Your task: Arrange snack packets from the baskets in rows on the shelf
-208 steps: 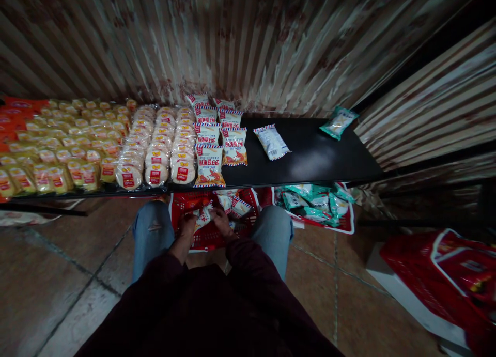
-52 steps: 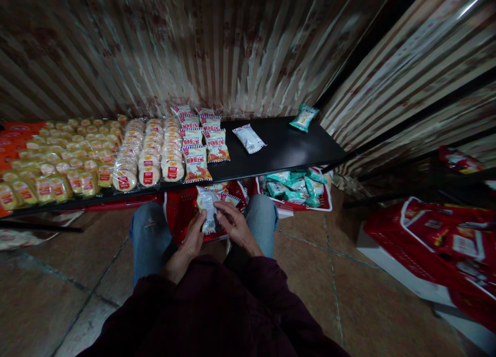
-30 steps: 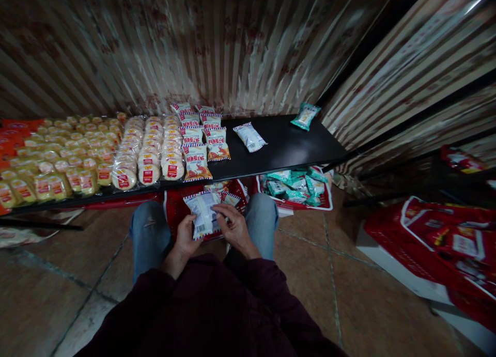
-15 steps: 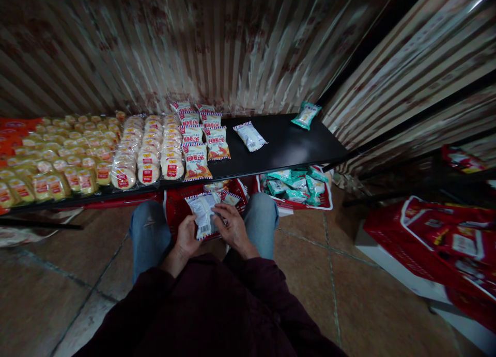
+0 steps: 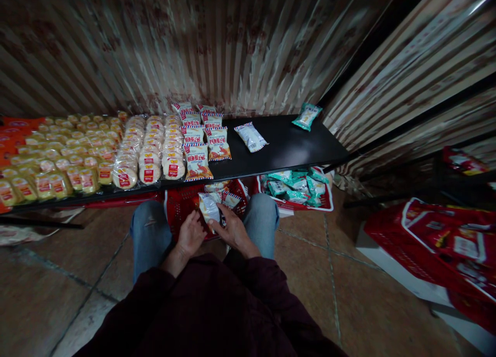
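Note:
Between my knees, my right hand (image 5: 233, 230) is closed on a white snack packet (image 5: 209, 206), tilted, with its printed back partly toward me. Just left of the packet is my left hand (image 5: 191, 234), palm turned up, fingers loosely apart and holding nothing. Below both hands sits a red basket (image 5: 180, 201) with a few more such packets (image 5: 231, 199) inside. Ahead on the black shelf (image 5: 251, 166), two columns of matching snack packets (image 5: 197, 160) stand with their fronts toward me. One white packet (image 5: 251, 137) lies apart from them.
Round wrapped crackers (image 5: 150, 172) and yellow wrapped cakes (image 5: 58, 184) line the shelf's left. A green packet (image 5: 307, 116) lies at its right end. Under it, a basket (image 5: 329, 204) holds green packets. At right stands a red bag (image 5: 387, 225) of packages on a white box.
My left hand has let go of the packet and opened. My right hand now holds it alone, tilted and turned slightly to the right.

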`<action>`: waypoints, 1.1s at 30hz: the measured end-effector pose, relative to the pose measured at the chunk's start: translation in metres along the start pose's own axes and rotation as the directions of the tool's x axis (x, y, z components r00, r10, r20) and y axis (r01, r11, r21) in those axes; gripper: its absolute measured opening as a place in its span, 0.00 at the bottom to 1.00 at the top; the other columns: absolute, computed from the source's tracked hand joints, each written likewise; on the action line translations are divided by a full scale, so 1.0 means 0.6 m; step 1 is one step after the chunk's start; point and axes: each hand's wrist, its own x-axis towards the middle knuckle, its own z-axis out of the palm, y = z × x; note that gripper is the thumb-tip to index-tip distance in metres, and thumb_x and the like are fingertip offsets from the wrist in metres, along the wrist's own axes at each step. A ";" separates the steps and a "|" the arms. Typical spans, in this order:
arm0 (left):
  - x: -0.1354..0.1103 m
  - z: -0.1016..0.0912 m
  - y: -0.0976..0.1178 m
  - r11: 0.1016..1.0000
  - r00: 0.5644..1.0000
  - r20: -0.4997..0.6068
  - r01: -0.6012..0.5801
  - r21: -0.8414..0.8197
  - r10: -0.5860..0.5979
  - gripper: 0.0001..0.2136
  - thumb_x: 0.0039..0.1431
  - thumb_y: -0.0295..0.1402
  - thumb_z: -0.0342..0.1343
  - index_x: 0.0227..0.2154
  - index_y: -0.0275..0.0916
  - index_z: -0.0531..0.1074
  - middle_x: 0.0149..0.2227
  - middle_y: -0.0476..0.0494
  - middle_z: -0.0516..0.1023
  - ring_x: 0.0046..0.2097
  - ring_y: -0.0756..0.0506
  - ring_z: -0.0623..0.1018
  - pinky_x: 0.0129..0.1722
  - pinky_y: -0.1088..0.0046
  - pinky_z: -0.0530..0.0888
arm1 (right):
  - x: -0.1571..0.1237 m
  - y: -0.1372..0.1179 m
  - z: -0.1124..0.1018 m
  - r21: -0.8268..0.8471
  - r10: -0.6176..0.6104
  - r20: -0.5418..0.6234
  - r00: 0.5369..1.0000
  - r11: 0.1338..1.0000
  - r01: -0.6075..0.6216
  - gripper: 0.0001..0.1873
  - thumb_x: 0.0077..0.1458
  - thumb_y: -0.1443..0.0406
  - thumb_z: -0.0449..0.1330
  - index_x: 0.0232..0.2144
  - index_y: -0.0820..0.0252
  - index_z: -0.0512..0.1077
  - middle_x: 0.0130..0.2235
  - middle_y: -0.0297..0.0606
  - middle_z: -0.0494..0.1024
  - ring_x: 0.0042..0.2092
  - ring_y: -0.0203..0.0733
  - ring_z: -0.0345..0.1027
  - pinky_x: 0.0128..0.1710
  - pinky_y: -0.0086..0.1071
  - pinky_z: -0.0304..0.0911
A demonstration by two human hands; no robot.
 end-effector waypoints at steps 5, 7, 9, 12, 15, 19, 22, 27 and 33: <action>0.007 -0.004 -0.010 0.988 0.997 -0.002 -0.078 0.130 0.079 0.17 0.52 0.36 0.55 0.46 0.46 0.71 0.52 0.49 0.73 0.52 0.46 0.72 0.48 0.70 0.69 | 0.002 -0.014 -0.009 0.088 0.134 0.081 0.988 0.986 -0.141 0.34 0.51 0.56 0.59 0.58 0.63 0.59 0.51 0.49 0.72 0.50 0.51 0.69 0.50 0.44 0.63; 0.008 -0.003 -0.013 0.974 0.993 0.006 -0.119 0.191 0.121 0.20 0.50 0.34 0.57 0.49 0.47 0.70 0.55 0.49 0.71 0.55 0.45 0.69 0.51 0.69 0.67 | 0.001 -0.015 -0.011 0.130 0.189 0.107 0.976 0.971 -0.202 0.37 0.49 0.57 0.61 0.59 0.63 0.57 0.51 0.49 0.73 0.50 0.51 0.69 0.50 0.44 0.63; 0.008 -0.002 -0.016 0.957 0.986 0.010 -0.161 0.242 0.164 0.23 0.47 0.33 0.60 0.49 0.46 0.70 0.54 0.47 0.72 0.56 0.44 0.69 0.53 0.68 0.65 | 0.000 -0.012 -0.011 0.183 0.219 0.126 0.968 0.954 -0.240 0.38 0.48 0.57 0.61 0.59 0.62 0.57 0.50 0.47 0.74 0.49 0.50 0.70 0.49 0.43 0.64; 0.007 0.001 -0.018 0.916 0.967 0.033 -0.248 0.316 0.251 0.25 0.45 0.33 0.63 0.50 0.45 0.70 0.53 0.45 0.72 0.56 0.43 0.69 0.54 0.67 0.64 | -0.002 -0.007 -0.010 0.260 0.210 0.121 0.970 0.937 -0.235 0.37 0.48 0.58 0.61 0.59 0.60 0.57 0.50 0.44 0.74 0.49 0.48 0.69 0.49 0.42 0.64; 0.007 0.005 -0.020 0.840 0.936 0.055 -0.336 0.427 0.346 0.25 0.46 0.34 0.63 0.50 0.47 0.70 0.55 0.45 0.70 0.58 0.42 0.67 0.54 0.68 0.64 | -0.002 -0.002 -0.010 0.327 0.183 0.111 0.977 0.922 -0.209 0.36 0.48 0.58 0.61 0.58 0.59 0.58 0.51 0.44 0.73 0.50 0.48 0.68 0.50 0.42 0.63; 0.005 0.015 -0.019 0.759 0.913 0.059 -0.371 0.535 0.404 0.31 0.45 0.35 0.63 0.55 0.48 0.64 0.52 0.44 0.71 0.54 0.42 0.70 0.53 0.66 0.66 | 0.001 0.007 -0.006 0.342 0.206 0.076 0.976 0.914 -0.219 0.36 0.48 0.54 0.62 0.57 0.60 0.61 0.55 0.46 0.69 0.54 0.49 0.64 0.54 0.43 0.60; 0.004 0.021 -0.016 0.711 0.898 0.025 -0.365 0.601 0.440 0.34 0.43 0.33 0.65 0.56 0.46 0.63 0.53 0.42 0.69 0.54 0.42 0.69 0.54 0.66 0.64 | 0.003 0.013 -0.004 0.351 0.241 0.068 0.968 0.903 -0.249 0.35 0.47 0.53 0.62 0.55 0.61 0.63 0.54 0.46 0.70 0.54 0.49 0.65 0.55 0.45 0.59; 0.007 0.018 -0.017 0.726 0.902 0.011 -0.354 0.590 0.431 0.32 0.45 0.38 0.64 0.55 0.43 0.63 0.54 0.38 0.68 0.56 0.41 0.67 0.55 0.64 0.63 | 0.003 0.018 -0.013 0.435 0.263 0.105 0.959 0.855 -0.282 0.32 0.51 0.54 0.59 0.55 0.61 0.63 0.51 0.45 0.73 0.50 0.48 0.69 0.50 0.43 0.65; 0.006 0.025 -0.020 0.801 0.931 -0.041 -0.289 0.525 0.362 0.30 0.44 0.40 0.65 0.52 0.42 0.66 0.53 0.37 0.70 0.55 0.39 0.70 0.53 0.64 0.67 | 0.003 0.025 -0.024 0.481 0.233 0.086 0.969 0.842 -0.245 0.30 0.53 0.52 0.56 0.55 0.60 0.63 0.53 0.45 0.72 0.52 0.49 0.68 0.51 0.43 0.65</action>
